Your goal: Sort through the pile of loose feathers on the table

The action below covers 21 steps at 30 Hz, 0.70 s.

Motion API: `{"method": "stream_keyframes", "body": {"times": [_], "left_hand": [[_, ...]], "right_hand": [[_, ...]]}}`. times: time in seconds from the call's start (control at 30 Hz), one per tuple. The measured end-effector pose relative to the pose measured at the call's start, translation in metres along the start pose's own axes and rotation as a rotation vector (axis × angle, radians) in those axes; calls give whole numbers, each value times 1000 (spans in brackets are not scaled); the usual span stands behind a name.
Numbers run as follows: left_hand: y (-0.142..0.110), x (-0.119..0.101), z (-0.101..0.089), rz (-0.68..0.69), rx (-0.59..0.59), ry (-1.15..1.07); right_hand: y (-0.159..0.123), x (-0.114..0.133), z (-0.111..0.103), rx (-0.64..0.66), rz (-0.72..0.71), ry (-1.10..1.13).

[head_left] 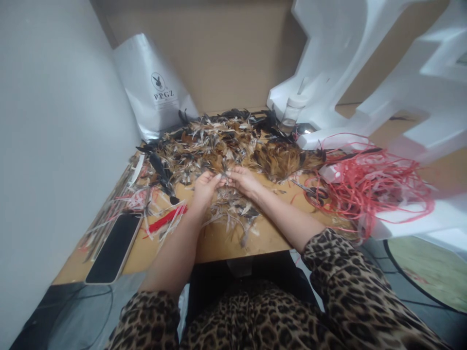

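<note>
My left hand [207, 186] and my right hand [242, 181] meet over the middle of the table, fingertips pinched together around a small brown feather [218, 164]. Just beyond them spreads a large pile of brown, black and white feathers [219, 133]. A denser clump of golden-brown feathers [275, 158] lies to the right of my hands. Under and in front of my fingers is a scatter of pale feather bits [233, 211]. Where exactly each fingertip grips is too small to make out.
A phone [115, 248] lies at the table's left front, near a red strip [166, 219]. Scissors [315, 193] sit beside tangled pink ribbon [379, 187] on the right. Behind stand a white bag [149, 87], a clear jar [292, 113] and white foam pieces [328, 58].
</note>
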<state>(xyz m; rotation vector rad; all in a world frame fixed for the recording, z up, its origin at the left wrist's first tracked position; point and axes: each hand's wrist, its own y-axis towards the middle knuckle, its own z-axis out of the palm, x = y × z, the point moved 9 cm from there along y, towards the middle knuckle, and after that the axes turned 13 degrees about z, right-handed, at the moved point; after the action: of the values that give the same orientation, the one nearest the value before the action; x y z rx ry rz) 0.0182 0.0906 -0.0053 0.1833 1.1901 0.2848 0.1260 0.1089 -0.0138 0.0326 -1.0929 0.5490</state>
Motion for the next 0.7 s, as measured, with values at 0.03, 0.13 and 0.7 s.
{"method": "stream_keyframes", "body": {"times": [0.03, 0.13, 0.7], "left_hand": [[0, -1, 0, 16, -5, 16], [0, -4, 3, 32, -1, 57], [2, 0, -8, -27, -86, 24]], "right_hand": [[0, 1, -2, -29, -16, -9], [-3, 8, -5, -135, -95, -115], [-10, 14, 9, -134, -150, -356]]}}
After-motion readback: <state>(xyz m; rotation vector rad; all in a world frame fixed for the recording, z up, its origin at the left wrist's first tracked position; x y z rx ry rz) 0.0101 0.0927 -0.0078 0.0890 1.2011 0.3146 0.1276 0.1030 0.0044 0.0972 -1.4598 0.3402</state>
